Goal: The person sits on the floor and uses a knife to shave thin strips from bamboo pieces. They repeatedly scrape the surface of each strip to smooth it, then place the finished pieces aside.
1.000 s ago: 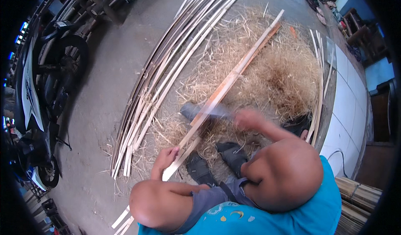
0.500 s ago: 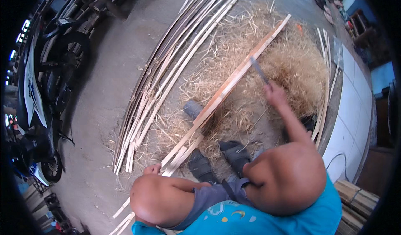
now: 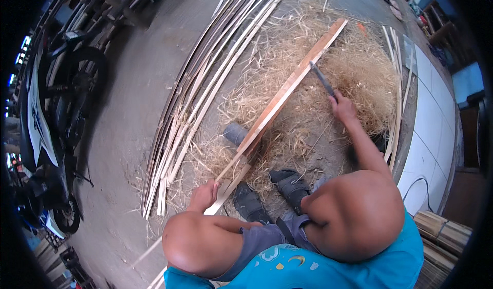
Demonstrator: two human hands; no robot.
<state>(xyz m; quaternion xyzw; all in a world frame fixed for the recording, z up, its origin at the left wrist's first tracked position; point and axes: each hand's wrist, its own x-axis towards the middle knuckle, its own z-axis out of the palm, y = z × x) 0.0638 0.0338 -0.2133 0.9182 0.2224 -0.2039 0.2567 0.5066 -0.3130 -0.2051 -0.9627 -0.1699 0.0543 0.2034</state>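
My right hand point(image 3: 343, 108) is closed round the handle of a knife point(image 3: 321, 77). The blade points up and to the left, its tip at the right edge of a long plank point(image 3: 300, 76). That plank slants from the far right toward me, propped at its near part. A thin pale bamboo strip point(image 3: 230, 167) runs along it, and I cannot tell exactly where its far end lies. In front of my left knee, my left hand point(image 3: 205, 194) is closed on the strip's near end. A second pale wooden piece point(image 3: 222, 199) is beside that hand, under the plank's line.
Shavings point(image 3: 354, 73) lie heaped around the plank. Several long bamboo strips point(image 3: 205, 91) lie to the left, with more strips point(image 3: 398, 94) at the right by a white tiled ledge point(image 3: 429, 119). A grey cylinder point(image 3: 235, 134) touches the plank. A motorcycle point(image 3: 56, 114) stands far left.
My left hand has moved forward and to the right from beside my knee, with the strip in it. My right hand and the knife have shifted slightly to the right.
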